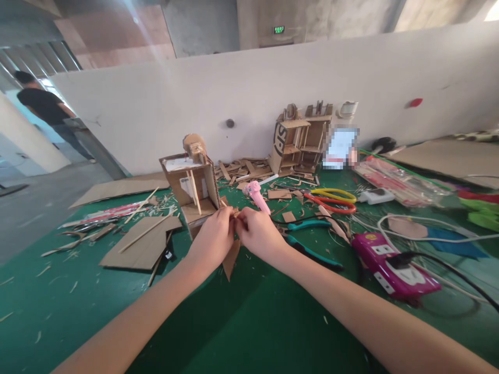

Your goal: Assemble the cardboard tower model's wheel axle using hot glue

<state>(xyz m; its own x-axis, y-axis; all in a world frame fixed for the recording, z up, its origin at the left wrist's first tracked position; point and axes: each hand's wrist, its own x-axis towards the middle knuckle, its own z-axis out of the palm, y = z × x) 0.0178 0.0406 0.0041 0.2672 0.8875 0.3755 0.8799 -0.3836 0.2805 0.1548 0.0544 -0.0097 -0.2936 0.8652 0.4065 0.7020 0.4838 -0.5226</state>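
Observation:
My left hand (213,235) and my right hand (260,234) meet in the middle of the view, fingertips pinched together. Both close on a small brown cardboard piece (235,212), mostly hidden by the fingers. Just below them shows a pointed cardboard strip (231,261); whether it is part of the held piece I cannot tell. Behind my left hand stands an open cardboard box (212,186) with a round cardboard part (194,144) on top and thin wooden sticks inside. A pink hot glue gun (257,195) lies right behind my right hand.
Teal-handled pliers (312,224), orange-handled pliers (331,205) and a magenta power strip (393,265) with cables lie to the right. Cardboard sheets (136,241) and sticks lie left. Farther back stand cardboard shelf-like models (288,145) and a phone (340,148). A person (47,106) is at far left.

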